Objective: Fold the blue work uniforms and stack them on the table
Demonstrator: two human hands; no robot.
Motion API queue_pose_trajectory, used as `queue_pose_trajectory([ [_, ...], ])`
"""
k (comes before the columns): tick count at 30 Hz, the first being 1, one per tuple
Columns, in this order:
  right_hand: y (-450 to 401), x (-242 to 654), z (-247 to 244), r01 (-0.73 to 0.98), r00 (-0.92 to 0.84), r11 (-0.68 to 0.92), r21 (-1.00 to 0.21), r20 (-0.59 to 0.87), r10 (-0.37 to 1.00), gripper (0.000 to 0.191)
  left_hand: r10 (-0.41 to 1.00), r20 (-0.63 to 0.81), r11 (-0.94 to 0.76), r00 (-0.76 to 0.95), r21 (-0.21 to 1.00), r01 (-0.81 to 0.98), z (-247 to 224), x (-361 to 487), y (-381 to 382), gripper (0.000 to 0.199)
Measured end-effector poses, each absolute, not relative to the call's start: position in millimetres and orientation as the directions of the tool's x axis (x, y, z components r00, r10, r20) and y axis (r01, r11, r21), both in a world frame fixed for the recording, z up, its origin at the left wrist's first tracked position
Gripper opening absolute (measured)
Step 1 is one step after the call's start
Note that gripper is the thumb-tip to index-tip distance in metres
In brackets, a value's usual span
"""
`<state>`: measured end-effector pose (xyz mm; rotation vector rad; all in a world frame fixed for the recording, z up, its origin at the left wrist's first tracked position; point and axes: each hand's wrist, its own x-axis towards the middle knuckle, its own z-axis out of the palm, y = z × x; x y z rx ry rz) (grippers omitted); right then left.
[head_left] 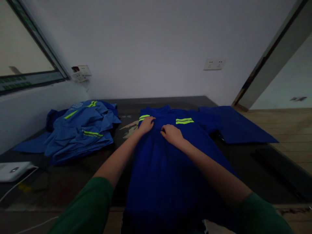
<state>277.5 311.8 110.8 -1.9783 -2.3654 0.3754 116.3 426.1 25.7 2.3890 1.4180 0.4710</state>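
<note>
Blue shirt (168, 175) with yellow-green stripes (184, 121), spread on table (243, 169), running from near far edge down over near edge. Left hand (147, 124) on shirt beside one stripe, right hand (172, 134) between stripes, fingers bent; cannot tell whether either pinches cloth. Blue garments (83, 130) heaped toward table's left far corner; white device (14, 171) toward left near corner.

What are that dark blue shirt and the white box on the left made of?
The dark blue shirt with yellow-green stripes looks like matte cloth, since it drapes in soft folds; which fibre, I can't tell. The white rounded box is probably smooth plastic: its surface looks even and moulded.
</note>
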Motion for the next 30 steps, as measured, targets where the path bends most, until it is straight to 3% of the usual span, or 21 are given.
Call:
queue_pose_trajectory([
  [6,348.7,264.7,76.7,0.982,-0.158,0.15,-0.116,-0.068,0.985,0.033,0.939,0.009,-0.333,0.343,0.271,0.903,-6.6,116.2,481.6,0.045],
  [12,357.3,275.0,61.4,0.968,-0.145,0.075,-0.24,-0.288,0.947,0.025,0.94,-0.108,-0.291,0.324,0.24,0.926,-35.5,115.7,518.3,0.05],
  [18,356.1,280.9,52.3,0.944,-0.167,0.082,-0.32,-0.249,0.954,0.022,0.941,-0.192,-0.234,0.277,0.221,0.947,-51.0,109.4,540.5,0.059],
  [22,353.1,280.7,50.0,0.935,-0.166,0.081,-0.345,-0.227,0.959,0.019,0.955,-0.168,-0.184,0.244,0.309,0.933,-63.8,103.8,563.4,0.061],
  [26,352.9,281.6,49.9,0.926,-0.162,0.068,-0.372,-0.229,0.96,0.017,0.978,0.021,-0.188,0.207,0.523,0.831,-68.8,87.6,587.1,0.045],
  [30,356.6,284.5,46.7,0.905,-0.165,0.052,-0.423,-0.235,0.958,0.017,0.98,0.131,-0.199,0.15,0.58,0.79,-57.5,47.9,608.0,0.042],
])
